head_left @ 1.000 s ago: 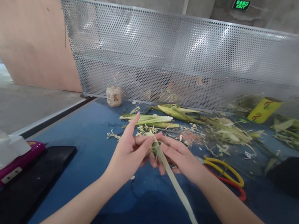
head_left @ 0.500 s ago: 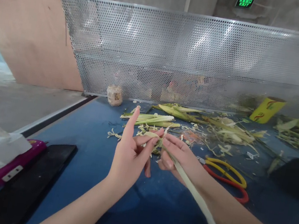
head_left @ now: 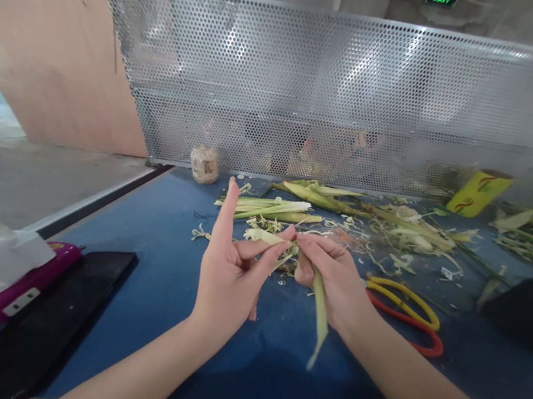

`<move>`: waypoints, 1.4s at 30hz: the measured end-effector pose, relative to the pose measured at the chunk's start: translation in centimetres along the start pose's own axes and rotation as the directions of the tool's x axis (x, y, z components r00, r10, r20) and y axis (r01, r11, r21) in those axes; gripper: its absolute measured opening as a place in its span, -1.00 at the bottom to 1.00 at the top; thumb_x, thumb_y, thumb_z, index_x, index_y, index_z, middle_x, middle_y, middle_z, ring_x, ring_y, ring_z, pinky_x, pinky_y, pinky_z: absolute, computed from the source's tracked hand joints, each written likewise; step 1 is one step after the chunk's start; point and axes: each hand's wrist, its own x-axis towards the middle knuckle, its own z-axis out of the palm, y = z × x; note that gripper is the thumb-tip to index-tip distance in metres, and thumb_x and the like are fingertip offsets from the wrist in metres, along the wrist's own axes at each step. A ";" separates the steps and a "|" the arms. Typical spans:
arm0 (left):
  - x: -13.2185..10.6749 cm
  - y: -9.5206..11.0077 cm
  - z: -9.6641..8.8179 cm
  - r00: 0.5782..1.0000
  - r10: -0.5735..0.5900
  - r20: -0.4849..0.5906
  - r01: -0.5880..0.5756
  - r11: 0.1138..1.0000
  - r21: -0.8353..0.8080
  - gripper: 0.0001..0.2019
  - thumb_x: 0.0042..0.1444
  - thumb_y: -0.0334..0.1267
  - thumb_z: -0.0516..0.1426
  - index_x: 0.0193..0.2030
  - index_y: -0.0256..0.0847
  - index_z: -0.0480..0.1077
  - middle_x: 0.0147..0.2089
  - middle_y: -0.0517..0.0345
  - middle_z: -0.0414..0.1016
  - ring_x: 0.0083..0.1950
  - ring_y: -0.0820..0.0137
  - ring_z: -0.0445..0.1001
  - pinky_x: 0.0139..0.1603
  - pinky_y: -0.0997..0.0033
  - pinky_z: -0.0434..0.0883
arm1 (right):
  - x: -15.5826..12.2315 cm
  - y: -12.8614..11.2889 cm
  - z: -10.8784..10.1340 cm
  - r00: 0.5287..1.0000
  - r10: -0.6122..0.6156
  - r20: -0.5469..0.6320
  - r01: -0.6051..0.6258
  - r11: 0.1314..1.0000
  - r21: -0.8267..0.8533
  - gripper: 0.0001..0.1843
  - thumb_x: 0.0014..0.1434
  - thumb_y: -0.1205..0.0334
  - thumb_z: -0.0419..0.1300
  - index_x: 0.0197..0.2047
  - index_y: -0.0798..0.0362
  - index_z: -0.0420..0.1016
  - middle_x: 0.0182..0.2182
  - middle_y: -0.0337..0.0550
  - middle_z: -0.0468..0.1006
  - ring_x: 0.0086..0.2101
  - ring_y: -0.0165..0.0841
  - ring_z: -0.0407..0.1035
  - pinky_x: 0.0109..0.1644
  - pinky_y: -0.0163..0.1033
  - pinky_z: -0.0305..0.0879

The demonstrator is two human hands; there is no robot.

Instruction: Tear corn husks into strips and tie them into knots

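I see both hands raised above the blue table top (head_left: 164,237), meeting fingertip to fingertip; the left hand (head_left: 228,278) has its index finger straight up, while its thumb and another finger pinch the frayed upper end of a pale green leaf strip (head_left: 320,312); the right hand (head_left: 337,279) is clenched round the same strip, fingertips nipping it just beside the left thumb, the rest of the strip running down past the palm and hanging free, curved, its tip above the table and not touching it. So the strip sits between the two hands, held off the surface at the middle of my view.

Just right of the right wrist lie scissors (head_left: 405,310) with yellow and red handles, flat on the table; beyond the hands a bundle of cut leaf strips (head_left: 272,208) lies near a looser heap of leaf trimmings (head_left: 396,225); a small jar (head_left: 204,164) stands against the perforated metal screen (head_left: 315,86); a yellow roll (head_left: 479,191) leans at the far right; at the near left, a black tray (head_left: 60,315) lies beside a magenta box (head_left: 3,296).
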 end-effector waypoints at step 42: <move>0.6 -0.1 -0.4 0.980 -0.125 0.155 0.139 0.987 -0.078 -0.01 -0.16 -0.32 0.26 0.31 -0.02 -0.31 -0.17 0.02 0.53 -0.77 0.59 0.33 -0.85 0.66 0.18 | -0.4 -1.2 -0.3 0.962 -0.055 0.267 0.094 0.986 -0.136 -0.79 0.11 0.18 0.14 -0.21 0.02 0.22 -0.85 -0.54 0.20 -0.80 -0.60 0.00 -0.69 -0.46 0.02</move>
